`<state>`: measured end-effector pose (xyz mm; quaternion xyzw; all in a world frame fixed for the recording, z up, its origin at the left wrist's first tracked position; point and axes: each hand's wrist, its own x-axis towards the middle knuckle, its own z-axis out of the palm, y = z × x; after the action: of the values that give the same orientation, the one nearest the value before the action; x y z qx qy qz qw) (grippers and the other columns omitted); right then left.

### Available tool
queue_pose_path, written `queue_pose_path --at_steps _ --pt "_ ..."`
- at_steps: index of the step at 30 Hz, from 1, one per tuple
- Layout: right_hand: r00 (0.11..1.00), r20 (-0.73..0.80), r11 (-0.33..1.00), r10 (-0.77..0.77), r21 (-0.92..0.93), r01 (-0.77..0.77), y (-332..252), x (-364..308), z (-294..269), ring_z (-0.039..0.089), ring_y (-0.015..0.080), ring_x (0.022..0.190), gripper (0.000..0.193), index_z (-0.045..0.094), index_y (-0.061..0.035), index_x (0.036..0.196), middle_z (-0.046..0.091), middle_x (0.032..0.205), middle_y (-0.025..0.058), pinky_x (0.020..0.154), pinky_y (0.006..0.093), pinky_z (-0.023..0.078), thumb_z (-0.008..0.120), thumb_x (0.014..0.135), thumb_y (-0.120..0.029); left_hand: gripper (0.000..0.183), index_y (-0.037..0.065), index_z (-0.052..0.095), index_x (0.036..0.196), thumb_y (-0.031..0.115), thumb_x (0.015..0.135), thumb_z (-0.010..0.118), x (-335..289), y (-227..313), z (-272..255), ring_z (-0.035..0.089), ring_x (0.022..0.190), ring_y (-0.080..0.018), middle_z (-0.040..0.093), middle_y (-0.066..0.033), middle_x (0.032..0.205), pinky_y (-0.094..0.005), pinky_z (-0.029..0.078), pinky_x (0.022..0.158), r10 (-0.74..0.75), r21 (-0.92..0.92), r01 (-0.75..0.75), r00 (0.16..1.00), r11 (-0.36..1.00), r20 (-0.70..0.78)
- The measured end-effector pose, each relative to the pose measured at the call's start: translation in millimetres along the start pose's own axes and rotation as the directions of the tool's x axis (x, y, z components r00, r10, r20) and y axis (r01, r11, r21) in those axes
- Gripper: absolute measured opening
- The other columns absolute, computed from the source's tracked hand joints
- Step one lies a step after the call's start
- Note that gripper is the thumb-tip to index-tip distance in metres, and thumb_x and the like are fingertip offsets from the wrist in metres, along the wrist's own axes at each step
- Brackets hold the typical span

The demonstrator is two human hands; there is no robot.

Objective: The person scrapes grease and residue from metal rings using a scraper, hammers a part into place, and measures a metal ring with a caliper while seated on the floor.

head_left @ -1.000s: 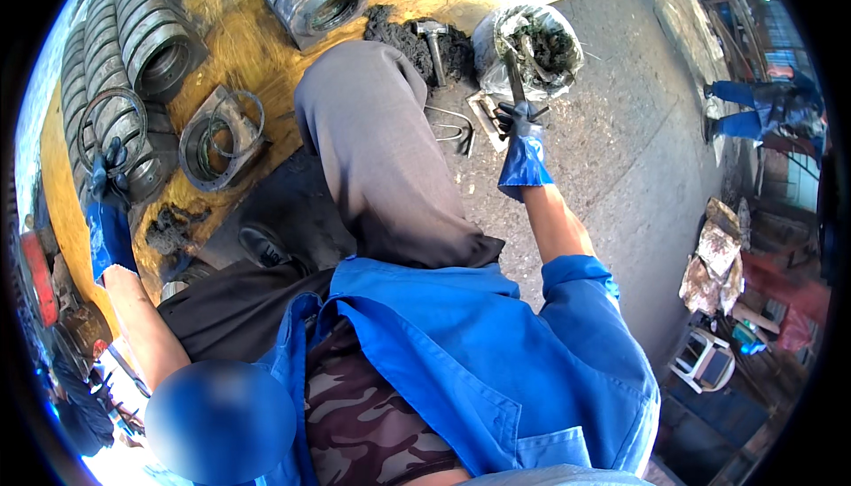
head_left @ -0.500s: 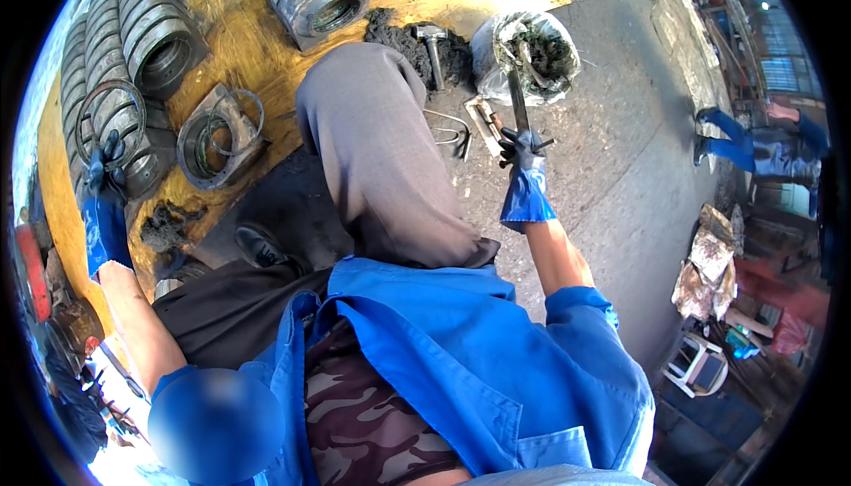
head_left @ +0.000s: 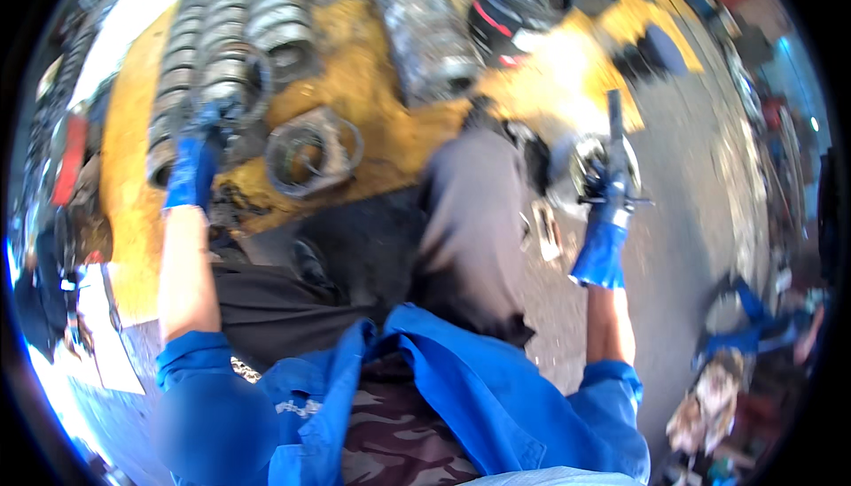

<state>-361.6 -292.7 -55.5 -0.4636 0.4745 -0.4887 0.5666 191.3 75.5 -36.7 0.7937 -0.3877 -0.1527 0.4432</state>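
Observation:
My left hand [head_left: 206, 145], in a blue glove with a dark grip, is closed on a thin metal ring [head_left: 264, 87]. It reaches over the ends of grooved metal cylinders [head_left: 222, 25] lying in rows at the far left. My right hand [head_left: 612, 216], gloved alike, grips a long flat dark metal bar [head_left: 615, 123] that points away from me. Short thin parts stick out crosswise near the fingers; blur hides the tool's exact kind. Beyond this hand is a pale, bag-lined bucket [head_left: 567, 176]. Between my hands a square metal housing [head_left: 297, 163] with a round bore has another thin ring [head_left: 355, 145] against it.
A yellow board [head_left: 133, 158] lies under the metal parts. At the back stand a large cylinder [head_left: 417, 34] and a black bucket [head_left: 519, 7]. A small tool [head_left: 547, 229] lies on the concrete floor [head_left: 683, 185]. Another person's blue-clad legs [head_left: 745, 326] show at right.
The view has swung, so the scene sits further right and lower. My left hand still holds the ring by the cylinders; my right hand with the bar now overlaps the pale bucket.

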Motion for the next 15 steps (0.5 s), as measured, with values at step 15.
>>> queue_pose_path --at_steps 15 --pt "0.552 0.832 0.966 0.061 0.091 -0.244 -28.5 -105.0 358.3 0.062 0.0154 0.064 0.042 0.050 0.0001 0.125 0.068 0.093 0.0168 0.053 0.0255 0.048 0.056 0.093 -0.027 0.028 0.003 0.065 0.110 0.024 0.096 0.052 -1.5 64.1 19.3 0.061 0.080 -0.0058 0.069 -0.0059 0.104 -0.0179 0.038 0.053 -0.276 -0.677 0.172 0.960 0.716 -0.049"
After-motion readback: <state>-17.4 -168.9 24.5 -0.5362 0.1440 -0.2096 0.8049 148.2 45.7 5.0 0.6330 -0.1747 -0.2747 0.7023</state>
